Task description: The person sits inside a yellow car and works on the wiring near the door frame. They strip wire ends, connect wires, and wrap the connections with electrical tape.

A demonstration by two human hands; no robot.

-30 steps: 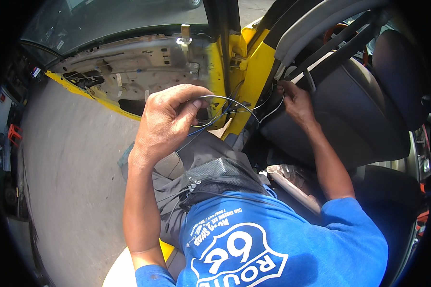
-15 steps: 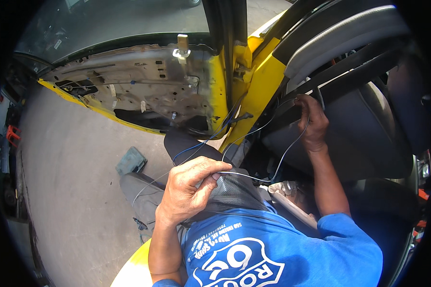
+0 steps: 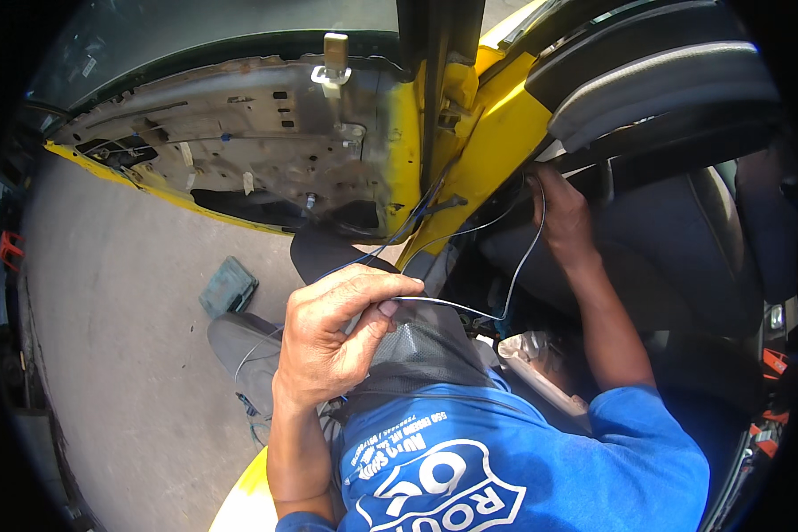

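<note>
A thin grey wire (image 3: 503, 316) runs in a slack loop between my two hands. My left hand (image 3: 332, 328) is in front of my lap, with thumb and forefinger pinched on the wire. Farther off to the right, my right hand (image 3: 563, 217) grips another stretch of it beside the dark dashboard, close to the yellow door pillar (image 3: 492, 133). Its fingertips are partly in shadow. Blue and dark wires (image 3: 414, 215) pass from the stripped yellow door (image 3: 239, 168) toward my lap, partly hidden behind my left hand.
The open door, its inner metal bare, stands at the far left. A teal case (image 3: 229, 286) lies on the concrete floor (image 3: 115, 310) below it. Dark dashboard trim (image 3: 665, 93) is at the upper right. A clear plastic-wrapped item (image 3: 536, 363) lies beside my right leg.
My right hand has moved slightly left and farther away, toward the pillar, with the wire. My left hand keeps its pinch. The view has shifted a little.
</note>
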